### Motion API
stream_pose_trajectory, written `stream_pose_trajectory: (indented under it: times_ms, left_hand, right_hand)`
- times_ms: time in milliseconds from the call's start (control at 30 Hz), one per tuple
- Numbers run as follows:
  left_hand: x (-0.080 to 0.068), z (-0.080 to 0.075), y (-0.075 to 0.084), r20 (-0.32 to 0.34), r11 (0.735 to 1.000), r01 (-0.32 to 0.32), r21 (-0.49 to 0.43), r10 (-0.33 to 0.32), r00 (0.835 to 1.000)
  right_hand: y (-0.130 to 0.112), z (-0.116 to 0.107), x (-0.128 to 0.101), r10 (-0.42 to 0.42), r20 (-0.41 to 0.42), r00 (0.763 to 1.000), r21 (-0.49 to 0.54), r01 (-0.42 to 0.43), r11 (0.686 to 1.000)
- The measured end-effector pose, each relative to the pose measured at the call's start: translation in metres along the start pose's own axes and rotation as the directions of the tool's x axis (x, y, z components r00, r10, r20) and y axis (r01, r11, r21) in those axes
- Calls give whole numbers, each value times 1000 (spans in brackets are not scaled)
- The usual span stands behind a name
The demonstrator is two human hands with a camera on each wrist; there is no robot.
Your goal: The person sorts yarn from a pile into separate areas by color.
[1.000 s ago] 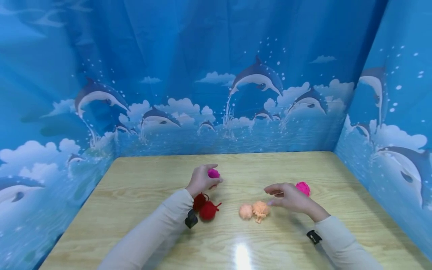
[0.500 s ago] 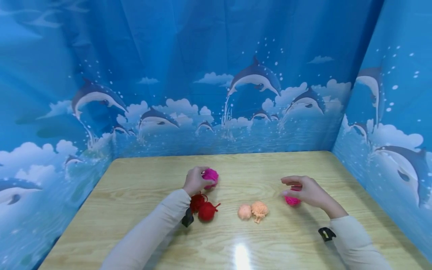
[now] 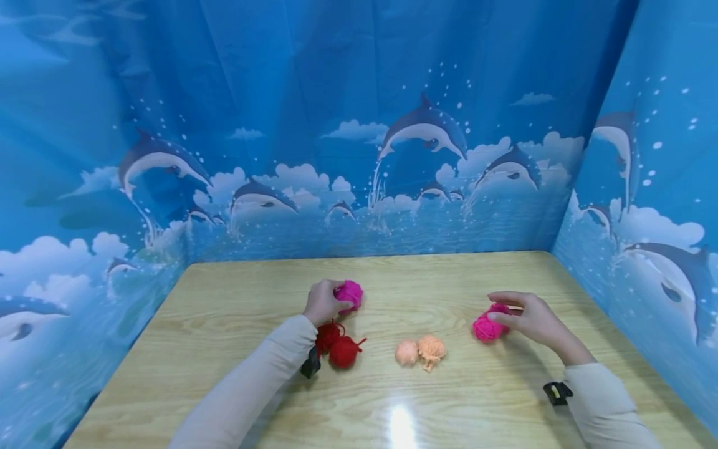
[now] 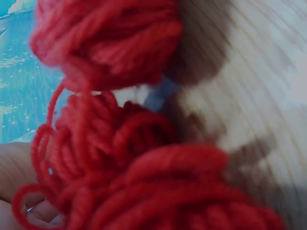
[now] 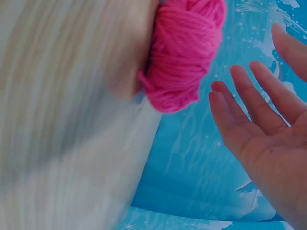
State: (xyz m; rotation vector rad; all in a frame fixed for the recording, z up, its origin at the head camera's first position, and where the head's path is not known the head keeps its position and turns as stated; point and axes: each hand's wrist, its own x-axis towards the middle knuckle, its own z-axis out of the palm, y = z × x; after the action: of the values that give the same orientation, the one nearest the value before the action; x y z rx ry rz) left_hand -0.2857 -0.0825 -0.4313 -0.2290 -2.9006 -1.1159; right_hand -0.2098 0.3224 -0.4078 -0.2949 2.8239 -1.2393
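Observation:
My left hand (image 3: 323, 302) holds a magenta ball of yarn (image 3: 351, 295) at the table's far middle, fingers and thumb at its left side. Just below that wrist lie a dark red yarn ball (image 3: 327, 337) and a brighter red one (image 3: 344, 353) with a loose tail; red yarn (image 4: 110, 43) fills much of the left wrist view, hiding most of the hand. At the right, my right hand (image 3: 524, 318) is spread beside a hot pink ball of yarn (image 3: 487, 327). The right wrist view shows its fingers (image 5: 247, 86) extended, apart from the pink yarn (image 5: 184, 55).
Two peach yarn balls, a smaller one (image 3: 407, 352) and a larger one (image 3: 431, 348) with a loose end, sit side by side at mid-table. The wooden table (image 3: 252, 399) meets blue dolphin-print curtains (image 3: 314, 156) at the back and sides.
My right hand has moved right, from near the peach balls to the pink ball, which sits slightly nearer and farther left. My left hand and the magenta ball have shifted slightly left and nearer.

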Motion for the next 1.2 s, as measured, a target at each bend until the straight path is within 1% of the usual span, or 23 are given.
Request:
stream_pose_trajectory:
  times_ms: [67,233,267,467,567,700,933,1067,1200]
  left_hand:
    - [0,1,-1,1,1000,-1,8,1,1000]
    - [0,3,-2,-3,999,-12,32,12,1000]
    - [0,2,-3,-3,1000,-6,27,6,1000]
    - [1,2,-6,-1,1000,7,19,-7,1000]
    - [2,3,-8,0,1000,3,17,-3,1000]
    - [3,4,-10,6,1000,-5,8,4,1000]
    - [3,6,-11,-3,1000,-4,10,4,1000]
    - [2,6,-11,-12,1000,-4,18,4,1000]
    - [3,7,-11,-15,1000,1,19,-1,1000]
  right_hand:
    - [3,-1,-1,-1,-16,1000,-3,1,1000]
    - [12,-3,-1,-28,-46,999,-56,25,998]
    - [14,-3,-1,-33,-49,998,-67,30,997]
    - [25,-3,0,-25,-36,999,-65,23,998]
    - [29,-3,0,-22,-19,1000,-49,21,999]
    - [34,-3,1,-46,7,999,-33,46,998]
    - [39,-5,4,-37,101,994,-36,40,999]
    - [41,-7,7,-86,158,984,-37,92,995]
    - [44,-8,10,-131,187,974,-39,141,989]
